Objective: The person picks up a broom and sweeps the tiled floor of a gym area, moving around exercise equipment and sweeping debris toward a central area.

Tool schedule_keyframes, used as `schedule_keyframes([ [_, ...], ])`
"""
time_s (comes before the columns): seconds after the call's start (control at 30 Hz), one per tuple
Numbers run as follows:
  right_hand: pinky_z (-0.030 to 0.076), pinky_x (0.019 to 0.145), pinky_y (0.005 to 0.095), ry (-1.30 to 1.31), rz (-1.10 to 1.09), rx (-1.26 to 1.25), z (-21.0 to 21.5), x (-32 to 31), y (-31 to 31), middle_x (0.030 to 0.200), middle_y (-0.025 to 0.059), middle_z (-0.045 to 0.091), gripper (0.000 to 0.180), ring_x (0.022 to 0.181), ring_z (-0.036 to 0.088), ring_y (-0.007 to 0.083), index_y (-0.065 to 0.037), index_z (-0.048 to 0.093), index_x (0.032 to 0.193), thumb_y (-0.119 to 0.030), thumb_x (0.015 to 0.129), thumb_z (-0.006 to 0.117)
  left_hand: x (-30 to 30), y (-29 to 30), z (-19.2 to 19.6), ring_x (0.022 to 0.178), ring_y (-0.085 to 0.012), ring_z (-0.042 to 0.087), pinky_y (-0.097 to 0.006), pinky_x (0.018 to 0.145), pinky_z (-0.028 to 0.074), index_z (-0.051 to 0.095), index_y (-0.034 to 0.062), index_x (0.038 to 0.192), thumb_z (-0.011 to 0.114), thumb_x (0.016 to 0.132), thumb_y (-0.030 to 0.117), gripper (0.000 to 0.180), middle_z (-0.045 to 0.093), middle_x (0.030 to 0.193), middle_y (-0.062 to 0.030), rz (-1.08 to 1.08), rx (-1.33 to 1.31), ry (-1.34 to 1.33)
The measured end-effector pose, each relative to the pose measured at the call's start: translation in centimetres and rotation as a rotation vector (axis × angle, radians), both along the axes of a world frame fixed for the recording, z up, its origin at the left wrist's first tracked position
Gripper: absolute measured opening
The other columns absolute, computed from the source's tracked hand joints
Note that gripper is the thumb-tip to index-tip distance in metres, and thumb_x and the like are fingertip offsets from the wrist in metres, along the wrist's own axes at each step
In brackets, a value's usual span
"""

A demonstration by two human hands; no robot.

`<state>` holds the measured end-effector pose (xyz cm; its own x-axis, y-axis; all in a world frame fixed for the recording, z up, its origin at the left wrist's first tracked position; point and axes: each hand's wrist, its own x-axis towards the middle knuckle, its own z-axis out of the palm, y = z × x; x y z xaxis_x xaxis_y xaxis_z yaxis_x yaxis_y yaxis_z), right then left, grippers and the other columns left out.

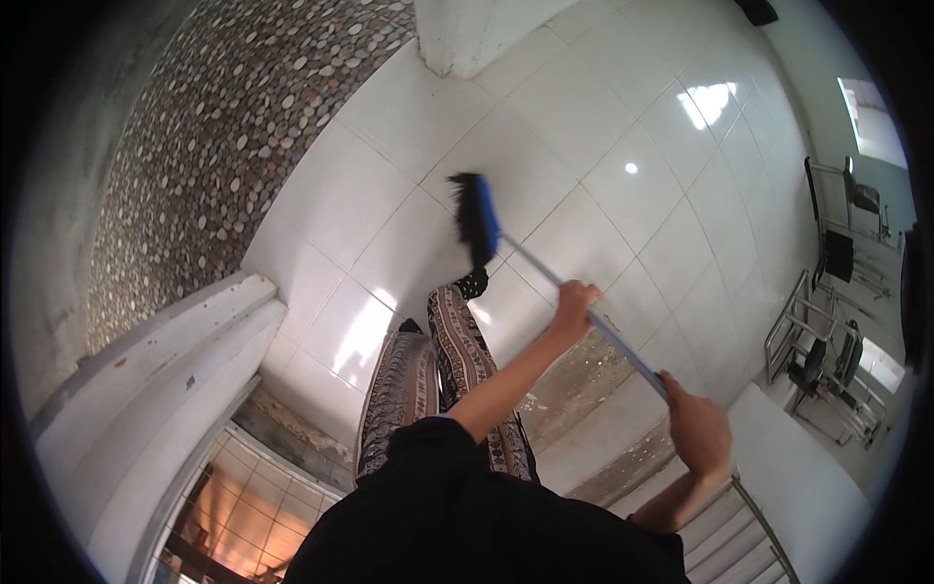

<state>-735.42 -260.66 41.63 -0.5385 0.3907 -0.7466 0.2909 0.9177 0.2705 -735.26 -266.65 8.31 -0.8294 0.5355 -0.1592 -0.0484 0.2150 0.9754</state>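
Observation:
A broom with a blue head and dark bristles (476,219) is tilted over the pale floor tiles, its bristles facing left. Its long grey handle (628,350) slants down toward the lower right. My left hand (576,310) is closed round the handle partway along. Close to the handle's upper end, my right hand (696,428) grips it too. Whether the bristles touch the floor is hard to tell. My feet, in dark patterned footwear (473,283), are just below the broom head.
Pebbled ground (233,127) lies to the left beyond the tile edge. A white pillar (455,39) stands at the top, and a low pale wall (165,370) at lower left. Worn steps (584,389) are beside my legs. Metal-framed equipment (827,360) stands far right.

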Motion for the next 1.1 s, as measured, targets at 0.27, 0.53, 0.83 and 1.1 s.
schedule_keyframes([
  [0.27,0.045,0.057,0.0425,0.137,-0.240,-0.268,3.4,-3.2,5.4,0.071,0.0156,0.059,0.033,0.063,0.057,0.0340,-0.023,0.054,0.116,-0.015,0.084,0.047,-7.7,-2.1,6.4,0.085,-0.0297,0.045,-0.039,0.076,0.038,0.048,0.0044,0.077,0.065,0.061,0.001,0.024,0.050,0.084,-0.0112,0.017,-0.108,0.118],
  [0.53,0.045,0.060,0.0455,0.258,-0.243,-0.644,-19.9,-5.5,-4.2,0.071,0.0199,0.059,0.038,0.065,0.058,0.0359,-0.019,0.044,0.125,-0.017,0.088,0.038,-15.4,-17.3,-8.9,0.093,-0.0313,0.045,-0.043,0.084,0.034,0.055,0.0157,0.090,0.064,0.052,-0.003,0.043,0.047,0.091,-0.0108,-0.017,-0.677,0.399],
  [0.83,0.044,0.061,0.0437,0.104,-0.450,-0.085,-4.8,0.0,5.9,0.076,0.0176,0.060,0.034,0.067,0.058,0.0350,-0.020,0.050,0.121,-0.016,0.088,0.042,-5.8,6.0,-3.5,0.097,-0.0310,0.044,-0.042,0.093,0.033,0.057,0.0136,0.086,0.069,0.052,0.001,0.039,0.050,0.091,-0.0106,-0.271,-0.161,0.151],
  [1.1,0.043,0.056,0.0420,0.140,-0.405,-0.115,3.7,-4.3,6.5,0.071,0.0135,0.059,0.036,0.063,0.058,0.0328,-0.023,0.049,0.122,-0.017,0.086,0.045,-14.2,4.4,8.0,0.081,-0.0260,0.051,-0.037,0.073,0.042,0.053,0.0110,0.082,0.066,0.065,0.008,0.023,0.053,0.074,-0.0080,-0.281,-0.174,0.208],
])
